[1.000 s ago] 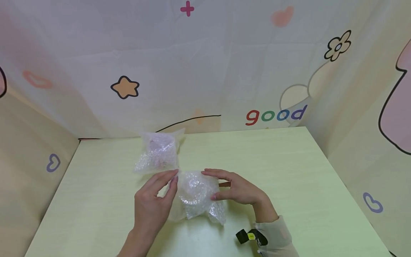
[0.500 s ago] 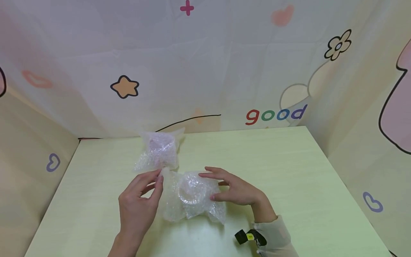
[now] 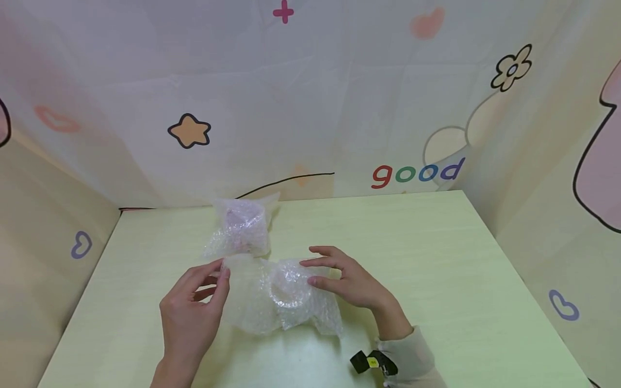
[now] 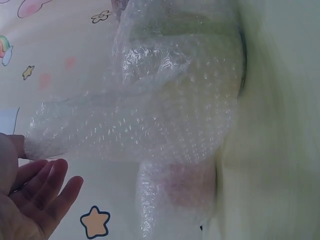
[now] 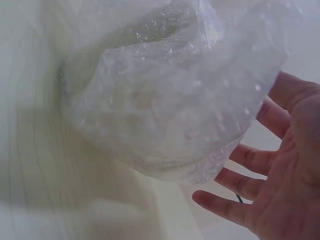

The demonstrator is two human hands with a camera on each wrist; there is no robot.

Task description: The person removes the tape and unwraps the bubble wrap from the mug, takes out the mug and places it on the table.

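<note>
A sheet of clear bubble wrap [image 3: 249, 302] stretches leftward from a rounded bundle [image 3: 291, 291] near the middle of the table. My left hand [image 3: 191, 310] pinches its upper left corner between thumb and index finger. In the left wrist view the other fingers [image 4: 55, 195] of that hand spread away from the sheet. At the bundle's right side my right hand [image 3: 354, 280] is spread, with thumb and index fingertips at the wrap. The right wrist view has its fingers [image 5: 252, 160] mostly straight along the bubble wrap [image 5: 165, 110]. Whatever lies inside the bundle is hidden by the layers.
A second bubble-wrapped bundle [image 3: 245, 226], with something pinkish inside, rests behind the left part of the sheet. The pale table [image 3: 436, 258] is bordered at the back and sides by a printed curtain [image 3: 310, 108]. A black strap device [image 3: 373, 362] sits at the right wrist.
My left hand has moved left and toward me, drawing the bubble wrap flap out flat from the bundle. The right hand has shifted slightly, its thumb now higher on the bundle.
</note>
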